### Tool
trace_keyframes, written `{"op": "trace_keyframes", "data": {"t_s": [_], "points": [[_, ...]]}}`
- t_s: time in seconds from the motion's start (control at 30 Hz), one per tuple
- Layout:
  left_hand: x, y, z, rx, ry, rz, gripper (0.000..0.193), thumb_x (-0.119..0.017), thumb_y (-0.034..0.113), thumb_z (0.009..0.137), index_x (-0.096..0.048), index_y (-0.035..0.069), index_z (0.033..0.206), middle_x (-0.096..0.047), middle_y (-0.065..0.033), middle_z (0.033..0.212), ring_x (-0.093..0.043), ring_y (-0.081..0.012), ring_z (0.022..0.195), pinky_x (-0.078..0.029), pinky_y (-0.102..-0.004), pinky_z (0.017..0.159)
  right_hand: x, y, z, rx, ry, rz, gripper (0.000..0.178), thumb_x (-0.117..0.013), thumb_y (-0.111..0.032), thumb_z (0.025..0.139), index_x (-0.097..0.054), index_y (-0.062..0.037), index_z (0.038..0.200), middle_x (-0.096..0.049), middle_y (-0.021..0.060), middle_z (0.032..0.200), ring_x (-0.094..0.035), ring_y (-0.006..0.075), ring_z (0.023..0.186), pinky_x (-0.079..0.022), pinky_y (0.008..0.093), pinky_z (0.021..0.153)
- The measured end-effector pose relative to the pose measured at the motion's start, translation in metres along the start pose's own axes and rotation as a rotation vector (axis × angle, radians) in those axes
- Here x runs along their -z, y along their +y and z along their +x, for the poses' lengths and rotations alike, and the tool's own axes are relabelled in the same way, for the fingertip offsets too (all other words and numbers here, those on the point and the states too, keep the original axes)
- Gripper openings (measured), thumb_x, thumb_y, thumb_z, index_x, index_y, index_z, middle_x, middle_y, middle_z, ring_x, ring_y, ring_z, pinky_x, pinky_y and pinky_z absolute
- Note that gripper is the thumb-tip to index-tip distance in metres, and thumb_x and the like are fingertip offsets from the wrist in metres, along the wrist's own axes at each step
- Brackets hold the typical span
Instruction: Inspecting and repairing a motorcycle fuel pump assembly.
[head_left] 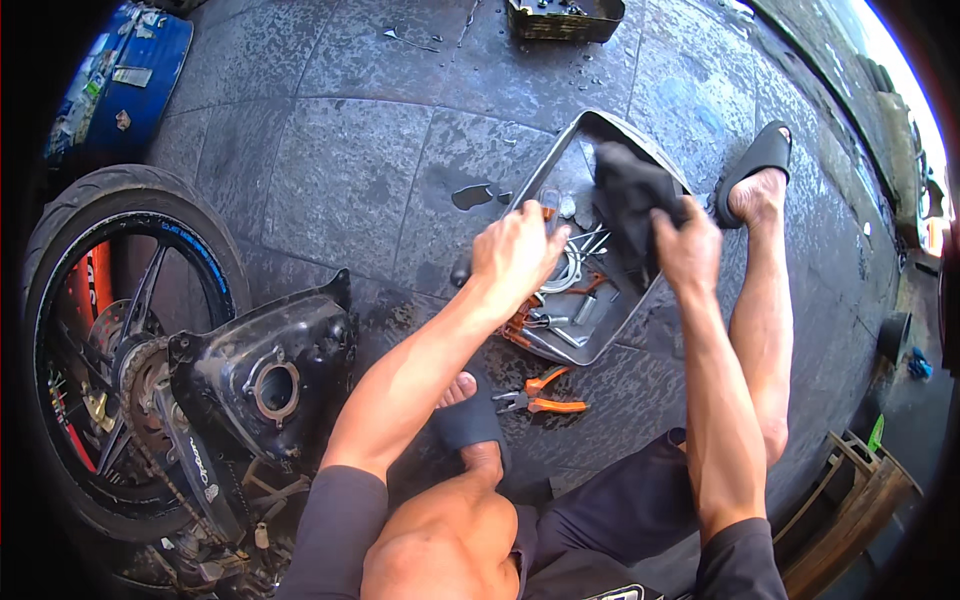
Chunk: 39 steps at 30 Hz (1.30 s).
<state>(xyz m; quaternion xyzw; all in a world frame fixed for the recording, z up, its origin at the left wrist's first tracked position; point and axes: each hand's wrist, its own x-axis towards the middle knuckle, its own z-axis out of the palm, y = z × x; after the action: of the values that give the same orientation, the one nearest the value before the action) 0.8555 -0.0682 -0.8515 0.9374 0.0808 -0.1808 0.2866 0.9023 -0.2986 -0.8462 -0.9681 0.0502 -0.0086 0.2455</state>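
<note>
A grey rectangular tray (640,325) rests on the floor between my feet. Inside it are several metal tools (575,325) and a coil of pale cable (568,272). My right hand (690,245) is closed on a crumpled black cloth (635,205), slightly blurred, over the tray's right side. Over the left rim, my left hand (515,255) has its fingers curled. A dark rounded end shows beside it and an orange-and-clear piece by its fingertips; what it grips is unclear. Orange-handled pliers (545,393) lie on the floor near my left foot.
At left stand a motorcycle wheel (130,190) and a black engine cover (265,370). Behind them is a blue drum (130,80). A dark, dirty pan (567,25) sits at the far side. A wooden stool (850,520) is at lower right. Wet patches mark the tiled floor (350,160).
</note>
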Motion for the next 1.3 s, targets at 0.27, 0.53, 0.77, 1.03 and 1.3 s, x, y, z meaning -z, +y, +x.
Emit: {"op": "trace_keyframes", "data": {"t_s": [0.27,0.53,0.77,1.03,1.3], "points": [[0.018,0.018,0.005,-0.173,0.009,0.081,0.049,-0.068,0.044,0.094,-0.064,-0.003,0.107,-0.071,-0.0254,0.103,-0.071,-0.0373,0.100,-0.057,-0.0473,0.084,0.149,-0.045,0.028,0.065,0.112,0.627,0.030,-0.071,-0.014,0.096,-0.066,0.0012,0.120,-0.071,0.0083,0.107,-0.069,0.0139,0.094,-0.056,0.0272,0.085],[0.085,0.123,0.020,-0.450,-0.127,-1.686,0.044,-0.061,0.041,0.101,-0.064,0.001,0.120,-0.071,-0.0061,0.103,-0.067,-0.0146,0.096,-0.052,-0.0267,0.084,0.124,-0.136,0.029,-0.069,-0.055,0.948,0.036,-0.066,-0.021,0.100,-0.062,0.0044,0.126,-0.071,0.0137,0.111,-0.070,0.0189,0.096,-0.059,0.0307,0.083],[0.051,0.131,0.083,-0.345,0.321,-1.185,0.056,-0.045,0.050,0.105,-0.071,0.001,0.095,-0.075,-0.0160,0.089,-0.071,-0.0330,0.081,-0.055,-0.0400,0.077,0.085,-0.121,0.024,-0.065,-0.155,1.285,0.040,-0.066,-0.033,0.100,-0.061,-0.0010,0.125,-0.062,-0.0010,0.082,-0.053,0.0044,0.058,-0.042,0.0217,0.047],[0.045,0.005,0.028,-0.020,0.439,-0.677,0.034,-0.058,0.026,0.101,-0.071,-0.005,0.099,-0.065,-0.0106,0.065,-0.059,-0.0163,0.058,-0.048,-0.0359,0.057,0.026,0.001,0.056,0.405,-0.200,-0.118,0.056,-0.079,-0.026,0.084,-0.060,-0.0215,0.137,-0.060,0.0165,0.131,-0.069,0.0399,0.104,-0.056,0.0444,0.090],[-0.003,-0.033,-0.082,-0.201,0.058,-0.036,0.063,-0.081,0.030,0.077,-0.061,0.001,0.129,-0.060,-0.0185,0.120,-0.056,-0.0363,0.113,-0.046,-0.0477,0.100,-0.006,-0.005,0.038,0.444,-0.098,-0.259,0.048,-0.067,-0.014,0.089,-0.061,-0.0139,0.136,-0.053,0.0196,0.138,-0.055,0.0393,0.122,-0.045,0.0480,0.103]]}}
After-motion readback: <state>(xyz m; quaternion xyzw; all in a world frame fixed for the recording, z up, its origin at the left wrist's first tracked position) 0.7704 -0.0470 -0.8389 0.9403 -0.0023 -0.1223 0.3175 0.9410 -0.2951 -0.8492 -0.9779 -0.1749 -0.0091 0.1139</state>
